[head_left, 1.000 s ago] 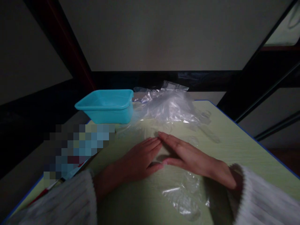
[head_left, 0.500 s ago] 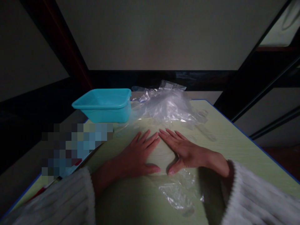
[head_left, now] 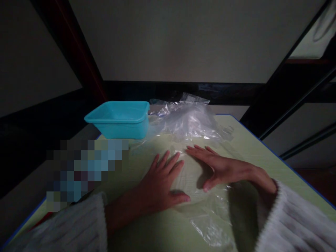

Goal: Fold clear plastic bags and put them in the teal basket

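My left hand (head_left: 164, 183) lies with spread fingers on a clear plastic bag (head_left: 210, 213) laid across the table. My right hand (head_left: 225, 166) is open too, its fingers stretched toward the left and its palm side down over the same bag. Neither hand grips anything. The near part of the bag is crinkled and shiny, while its far part is hard to tell from the tabletop. Just beyond my fingers lies a heap of clear plastic bags (head_left: 194, 120).
A turquoise plastic basin (head_left: 120, 129) stands at the table's far left, beside the heap. Some blurred-out item (head_left: 89, 168) lies along the left edge. The pale green table (head_left: 273, 168) has a blue rim, and a grey panel (head_left: 178, 42) rises behind it.
My hands have drawn apart, the right one moving right and the left slightly nearer to me. The bag under them looks shifted and more wrinkled between them.
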Tool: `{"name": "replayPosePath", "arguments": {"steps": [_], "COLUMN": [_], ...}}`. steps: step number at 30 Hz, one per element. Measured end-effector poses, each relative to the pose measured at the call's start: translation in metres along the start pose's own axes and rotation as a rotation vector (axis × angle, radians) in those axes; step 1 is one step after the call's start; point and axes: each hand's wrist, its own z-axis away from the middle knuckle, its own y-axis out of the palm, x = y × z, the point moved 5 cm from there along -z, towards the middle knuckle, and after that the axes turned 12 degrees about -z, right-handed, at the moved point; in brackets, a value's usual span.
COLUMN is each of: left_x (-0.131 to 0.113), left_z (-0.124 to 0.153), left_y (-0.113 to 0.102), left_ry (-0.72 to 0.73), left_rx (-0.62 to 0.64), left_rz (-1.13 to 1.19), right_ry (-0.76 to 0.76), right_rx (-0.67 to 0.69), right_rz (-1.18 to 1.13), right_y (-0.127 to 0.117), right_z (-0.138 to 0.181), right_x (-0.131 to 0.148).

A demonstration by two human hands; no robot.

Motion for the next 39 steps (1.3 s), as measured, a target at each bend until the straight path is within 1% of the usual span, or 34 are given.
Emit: {"name": "replayPosePath", "arguments": {"steps": [1,3,5,7,9,12,16,26,32,34,36,39], "left_x": [0.004,0.021,0.046,0.065,0.078,0.086,0.087,0.084,0.084,0.084,0.083,0.08], "left_z": [-0.001,-0.005,-0.009,-0.014,-0.018,-0.021,-0.024,-0.024,-0.021,-0.02,-0.02,-0.02], "left_y": [-0.002,-0.01,-0.014,-0.014,-0.014,-0.013,-0.011,-0.017,-0.023,-0.023,-0.023,-0.023], "left_ry": [-0.03,-0.135,-0.29,-0.353,-0.388,-0.414,-0.426,-0.407,-0.42,-0.425,-0.427,-0.428], "left_rx": [-0.051,-0.215,-0.32,-0.342,-0.353,-0.354,-0.356,-0.416,-0.476,-0.488,-0.492,-0.492], "left_rz": [0.019,0.054,0.14,0.161,0.176,0.208,0.273,0.516,0.57,0.58,0.592,0.606], "right_ry": [-0.035,-0.1,-0.111,-0.065,-0.018,0.025,0.051,0.052,0.021,-0.011,-0.103,-0.274], "right_rx": [-0.087,-0.286,-0.447,-0.536,-0.573,-0.56,-0.525,-0.496,-0.51,-0.515,-0.499,-0.38], "right_rz": [-0.017,-0.024,0.009,0.055,0.093,0.113,0.098,0.098,0.139,0.149,0.148,0.156], "right_y": [-0.005,-0.014,-0.02,-0.023,-0.024,-0.022,-0.019,-0.017,-0.019,-0.02,-0.017,-0.005], "right_z": [0.0,0.001,0.0,-0.002,-0.004,-0.007,-0.009,-0.01,-0.009,-0.008,-0.009,-0.011], "right_x": [0.002,0.005,0.003,-0.003,-0.009,-0.017,-0.021,-0.02,-0.015,-0.009,0.002,0.018]}}
